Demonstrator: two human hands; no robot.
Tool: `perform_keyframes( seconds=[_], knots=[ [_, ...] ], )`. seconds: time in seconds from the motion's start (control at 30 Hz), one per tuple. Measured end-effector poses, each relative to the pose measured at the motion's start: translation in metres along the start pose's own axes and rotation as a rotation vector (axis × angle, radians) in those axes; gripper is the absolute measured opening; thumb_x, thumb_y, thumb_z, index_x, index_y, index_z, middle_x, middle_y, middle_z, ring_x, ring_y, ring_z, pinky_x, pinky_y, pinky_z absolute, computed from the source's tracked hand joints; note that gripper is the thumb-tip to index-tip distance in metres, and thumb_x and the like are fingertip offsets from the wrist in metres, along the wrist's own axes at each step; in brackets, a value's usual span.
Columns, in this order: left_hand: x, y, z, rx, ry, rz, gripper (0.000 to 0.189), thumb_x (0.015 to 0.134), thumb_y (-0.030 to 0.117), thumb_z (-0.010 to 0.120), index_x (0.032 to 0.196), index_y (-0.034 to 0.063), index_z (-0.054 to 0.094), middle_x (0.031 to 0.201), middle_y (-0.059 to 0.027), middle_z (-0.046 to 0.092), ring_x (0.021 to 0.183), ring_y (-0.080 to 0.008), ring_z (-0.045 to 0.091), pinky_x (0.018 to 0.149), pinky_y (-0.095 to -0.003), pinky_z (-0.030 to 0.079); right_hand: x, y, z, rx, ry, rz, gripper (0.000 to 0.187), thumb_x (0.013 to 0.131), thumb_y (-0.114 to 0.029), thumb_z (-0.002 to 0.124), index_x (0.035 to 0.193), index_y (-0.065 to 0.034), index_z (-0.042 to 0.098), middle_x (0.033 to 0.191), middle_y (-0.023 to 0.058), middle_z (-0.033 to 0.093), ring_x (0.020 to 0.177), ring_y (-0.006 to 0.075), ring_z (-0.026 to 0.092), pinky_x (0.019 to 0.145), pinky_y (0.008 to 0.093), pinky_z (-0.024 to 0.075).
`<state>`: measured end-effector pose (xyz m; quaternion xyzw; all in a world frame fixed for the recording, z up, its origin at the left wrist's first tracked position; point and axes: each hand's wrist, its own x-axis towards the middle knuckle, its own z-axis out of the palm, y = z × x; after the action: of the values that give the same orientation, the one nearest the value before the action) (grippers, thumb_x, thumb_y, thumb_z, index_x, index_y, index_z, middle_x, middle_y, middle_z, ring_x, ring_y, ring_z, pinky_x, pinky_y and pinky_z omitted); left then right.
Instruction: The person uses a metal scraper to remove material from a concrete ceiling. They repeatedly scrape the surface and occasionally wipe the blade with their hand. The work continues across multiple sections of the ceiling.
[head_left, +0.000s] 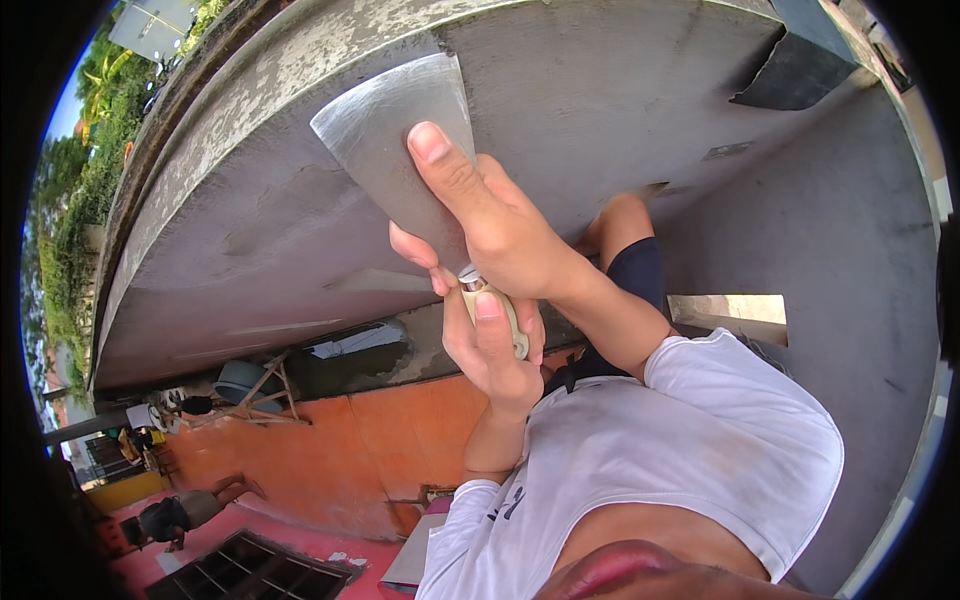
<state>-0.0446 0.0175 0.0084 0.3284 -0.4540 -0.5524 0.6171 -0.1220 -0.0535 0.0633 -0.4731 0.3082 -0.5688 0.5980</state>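
Observation:
A putty knife with a wide steel blade (405, 135) and a cream handle (517, 326) is held up in front of my chest. My right hand (502, 217) grips the blade, its thumb laid flat on the metal and some fingers behind it. Lower down, my left hand (491, 349) wraps around the handle, thumb on its near side. The two hands meet close to the metal collar. Behind the blade lies a grey plastered wall (570, 90); whether the blade touches it I cannot tell.
A ledge with flaking paint (262, 97) curves along the wall's edge. A dark bent sheet (802, 75) sits at upper right, near a rectangular opening (739, 311). Beyond the orange floor (337, 442) are a basin on a wooden stand (251, 386) and another person (169, 517).

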Motion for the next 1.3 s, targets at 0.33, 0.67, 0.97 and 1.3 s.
perform_keyframes(
  seconds=[0.33,0.67,0.97,1.3],
  knots=[
    [-0.001,0.003,-0.001,-0.02,0.014,-0.01,0.045,0.103,0.035,0.047,0.109,-0.0094,0.048,0.06,-0.0031,0.049,0.04,-0.0066,0.04,0.037,-0.0214,0.026,-0.002,0.002,0.002,0.0,0.044,-0.042,0.071,0.102,-0.067,0.026,0.079,-0.0061,0.054,0.062,0.0039,0.053,0.05,0.0126,0.051,0.051,0.0256,0.0454],
    [-0.01,-0.009,-0.016,0.103,-0.014,-0.005,0.046,0.102,0.041,0.044,0.105,-0.0042,0.048,0.061,-0.0051,0.045,0.034,-0.0094,0.035,0.033,-0.024,0.027,-0.01,0.015,0.004,0.125,0.08,0.076,0.07,0.105,-0.062,0.028,0.068,-0.0081,0.054,0.059,0.0026,0.054,0.051,0.0119,0.051,0.049,0.0262,0.0446],
    [0.004,0.005,-0.013,0.118,-0.009,0.03,0.047,0.101,0.042,0.044,0.107,-0.0046,0.048,0.06,-0.0055,0.046,0.036,-0.0098,0.037,0.034,-0.0239,0.027,0.003,0.002,0.011,0.109,0.028,-0.032,0.072,0.103,-0.065,0.03,0.067,-0.0073,0.055,0.058,0.0024,0.054,0.051,0.011,0.051,0.049,0.0262,0.0441],
    [0.008,0.02,0.001,0.111,0.015,-0.002,0.051,0.101,0.045,0.042,0.108,-0.0048,0.047,0.063,-0.0044,0.045,0.036,-0.0088,0.036,0.033,-0.0234,0.028,0.008,-0.011,0.01,0.148,0.009,0.005,0.072,0.102,-0.066,0.029,0.069,-0.0077,0.055,0.061,0.0021,0.055,0.053,0.0103,0.051,0.048,0.0255,0.0451]
  ],
)
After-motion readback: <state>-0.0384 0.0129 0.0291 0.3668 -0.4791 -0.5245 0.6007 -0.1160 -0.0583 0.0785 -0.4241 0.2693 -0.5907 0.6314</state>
